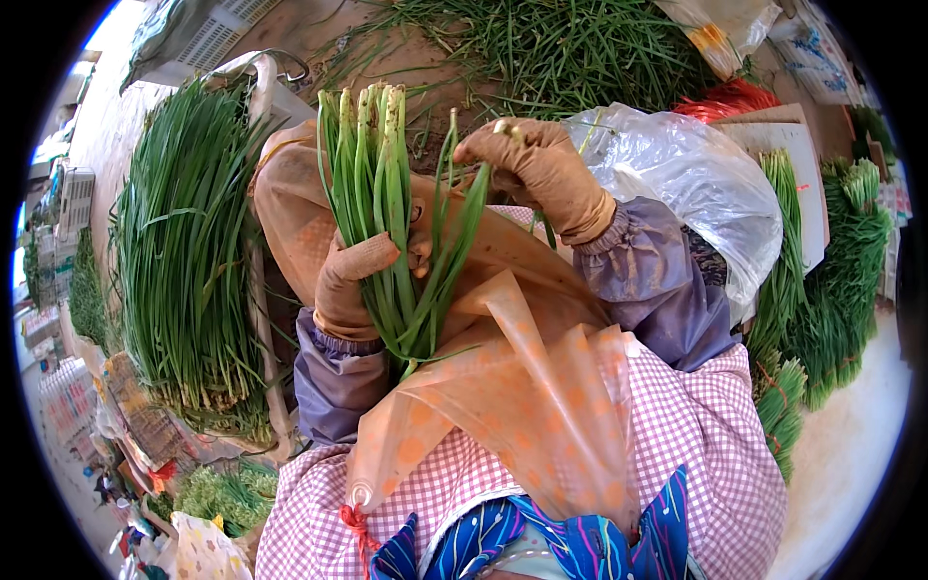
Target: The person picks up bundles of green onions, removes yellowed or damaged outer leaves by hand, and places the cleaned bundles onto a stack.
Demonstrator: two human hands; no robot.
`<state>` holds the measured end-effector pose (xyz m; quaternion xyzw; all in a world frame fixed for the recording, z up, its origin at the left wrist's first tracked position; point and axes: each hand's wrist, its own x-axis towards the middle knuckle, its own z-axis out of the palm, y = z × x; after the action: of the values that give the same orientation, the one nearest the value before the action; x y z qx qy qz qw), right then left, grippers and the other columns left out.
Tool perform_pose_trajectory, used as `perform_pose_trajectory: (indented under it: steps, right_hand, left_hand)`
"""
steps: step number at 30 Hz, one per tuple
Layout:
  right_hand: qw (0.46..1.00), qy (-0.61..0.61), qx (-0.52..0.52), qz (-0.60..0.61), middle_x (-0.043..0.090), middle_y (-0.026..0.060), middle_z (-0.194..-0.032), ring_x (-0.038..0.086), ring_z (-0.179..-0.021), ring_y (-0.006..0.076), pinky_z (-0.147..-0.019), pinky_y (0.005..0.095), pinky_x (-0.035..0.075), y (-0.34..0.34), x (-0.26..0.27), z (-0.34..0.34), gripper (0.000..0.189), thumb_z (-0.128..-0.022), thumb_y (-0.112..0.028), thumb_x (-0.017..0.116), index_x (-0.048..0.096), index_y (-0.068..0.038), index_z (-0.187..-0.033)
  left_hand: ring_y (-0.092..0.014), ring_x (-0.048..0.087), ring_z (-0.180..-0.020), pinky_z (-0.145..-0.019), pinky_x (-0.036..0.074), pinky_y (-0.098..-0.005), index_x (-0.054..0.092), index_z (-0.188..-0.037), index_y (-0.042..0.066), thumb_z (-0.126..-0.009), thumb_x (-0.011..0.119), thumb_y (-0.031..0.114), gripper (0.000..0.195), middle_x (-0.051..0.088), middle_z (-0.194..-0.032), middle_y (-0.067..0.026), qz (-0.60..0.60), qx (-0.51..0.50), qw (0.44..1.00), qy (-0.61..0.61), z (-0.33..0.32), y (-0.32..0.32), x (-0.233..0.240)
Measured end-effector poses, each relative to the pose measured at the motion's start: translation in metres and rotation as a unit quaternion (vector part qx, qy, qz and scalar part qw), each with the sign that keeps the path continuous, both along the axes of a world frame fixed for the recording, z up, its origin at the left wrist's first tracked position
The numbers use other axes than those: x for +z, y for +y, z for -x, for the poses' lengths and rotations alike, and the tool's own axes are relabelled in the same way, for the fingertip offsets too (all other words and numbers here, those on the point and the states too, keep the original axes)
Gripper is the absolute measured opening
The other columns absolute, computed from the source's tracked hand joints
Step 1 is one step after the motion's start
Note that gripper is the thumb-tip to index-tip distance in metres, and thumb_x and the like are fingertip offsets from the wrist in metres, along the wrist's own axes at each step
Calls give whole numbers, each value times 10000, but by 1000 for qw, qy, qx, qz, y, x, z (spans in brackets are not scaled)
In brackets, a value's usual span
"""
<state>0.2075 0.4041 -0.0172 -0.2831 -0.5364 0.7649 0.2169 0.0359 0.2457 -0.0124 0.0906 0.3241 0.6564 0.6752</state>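
My left hand, in a soiled tan glove, grips a small bunch of garlic chives around its middle. The pale cut ends point up and away from me, and the green leaves fold down towards my lap. A loose stalk stands apart on the bunch's right side. Close to its tip, my right hand is curled, also gloved. Pale stalk ends poke out above its fingers, and some green shows below. Under both hands, a translucent orange plastic apron covers my lap.
A large stack of chives lies on a white-framed stand at left. Loose greens are heaped on the floor ahead. At right are a clear plastic bag, red ties, a board and bundled chives. A crate sits at upper left.
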Motion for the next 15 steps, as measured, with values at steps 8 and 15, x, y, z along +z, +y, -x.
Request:
perform_pose_trajectory:
  steps: [8, 15]
  right_hand:
    - [930, 147, -333, -59, 657, 134, -874, 626, -701, 179, -663, 309, 544, 89, -15, -32, 333, -999, -293, 433, 601, -16, -920]
    - [941, -93, -117, -303, 529, -69, -664, 444, -517, 14, -442, 162, 336, 108, -16, -17, 264, -884, -257, 665, 652, -133, -1117]
  left_hand:
    - [-257, 612, -788, -602, 484, -373, 577, -1135, 14, -709, 703, 75, 449, 625, -1036, -106, -35, 6, 999, -35, 9, -7, -16]
    - [-239, 578, -754, -598, 464, -368, 561, -1145, 34, -690, 698, 86, 478, 615, -1038, -92, -45, 18, 998, -43, 3, -1, -1]
